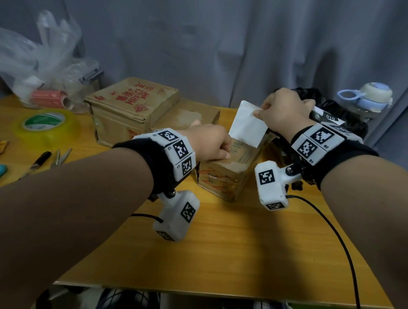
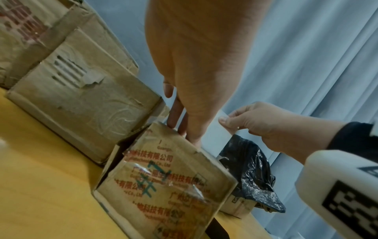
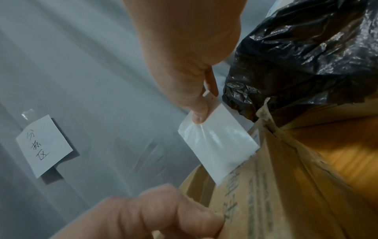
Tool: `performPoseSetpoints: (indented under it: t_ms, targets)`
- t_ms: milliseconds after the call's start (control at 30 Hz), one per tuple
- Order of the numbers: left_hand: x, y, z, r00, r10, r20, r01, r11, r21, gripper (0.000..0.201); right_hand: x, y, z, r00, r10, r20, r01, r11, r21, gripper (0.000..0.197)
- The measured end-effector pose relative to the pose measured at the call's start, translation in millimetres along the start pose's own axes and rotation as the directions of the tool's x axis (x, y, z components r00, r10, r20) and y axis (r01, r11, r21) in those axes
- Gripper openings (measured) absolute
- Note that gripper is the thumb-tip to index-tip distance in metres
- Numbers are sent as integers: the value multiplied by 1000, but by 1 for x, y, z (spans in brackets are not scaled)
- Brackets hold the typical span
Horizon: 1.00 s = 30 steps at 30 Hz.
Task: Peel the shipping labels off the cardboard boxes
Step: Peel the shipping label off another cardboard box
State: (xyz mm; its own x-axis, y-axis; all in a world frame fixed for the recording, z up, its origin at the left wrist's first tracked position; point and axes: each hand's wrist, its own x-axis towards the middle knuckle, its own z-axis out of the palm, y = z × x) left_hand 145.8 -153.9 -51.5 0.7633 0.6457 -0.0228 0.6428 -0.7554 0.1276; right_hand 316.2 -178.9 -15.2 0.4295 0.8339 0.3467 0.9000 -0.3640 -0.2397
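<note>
A small cardboard box (image 1: 225,174) with red print stands mid-table. My left hand (image 1: 223,150) rests on its top, fingers curled over the far top edge (image 2: 180,127), holding it down. My right hand (image 1: 258,112) pinches the upper corner of a white shipping label (image 1: 247,126) between thumb (image 3: 199,113) and fingers. The label (image 3: 218,145) stands lifted up, its lower edge still stuck to the box (image 3: 276,194). Grey print residue shows on the cardboard below it. My left hand's knuckles (image 3: 155,213) lie against the box near the label.
A larger red-printed box (image 1: 131,109) and a flat box (image 1: 188,115) sit behind. A black plastic bag (image 1: 339,115) and a bottle (image 1: 369,97) are at right. Tape roll (image 1: 47,123), scissors (image 1: 62,157), pen (image 1: 39,159) and clear bags (image 1: 32,60) lie left. A cable (image 1: 336,234) crosses the table's front right.
</note>
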Motion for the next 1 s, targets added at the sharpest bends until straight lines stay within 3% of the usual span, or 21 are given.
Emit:
performPoseSetpoints:
  t_ms: [233, 333, 433, 567, 667, 800, 1000]
  targets:
    - [-3, 4, -2, 1000, 0, 13, 0, 1000, -4, 22, 3, 8, -2, 998, 33, 46, -36, 997, 62, 20]
    - [-4, 7, 4, 1000, 1, -20, 0, 999, 39, 27, 0, 10, -6, 987, -106, 120, 75, 968, 239, 21]
    - [-3, 9, 10, 998, -60, -27, 60, 998, -1, 32, -8, 5, -16, 969, -182, 168, 126, 946, 300, 20]
    - [0, 8, 5, 984, -167, -53, 158, 977, -140, 55, -19, 0, -13, 951, -112, 289, -33, 890, 455, 18]
    - [-2, 4, -4, 974, -224, 17, 224, 972, -69, 63, -24, -1, -13, 933, -56, 354, -139, 854, 501, 15]
    - [2, 8, -8, 966, -253, 59, 249, 967, 55, 65, -24, -2, -13, 920, -51, 388, -184, 819, 543, 21]
    - [10, 27, -4, 959, -258, 119, 250, 965, 75, 92, -22, -2, -11, 907, -86, 411, -208, 757, 619, 17]
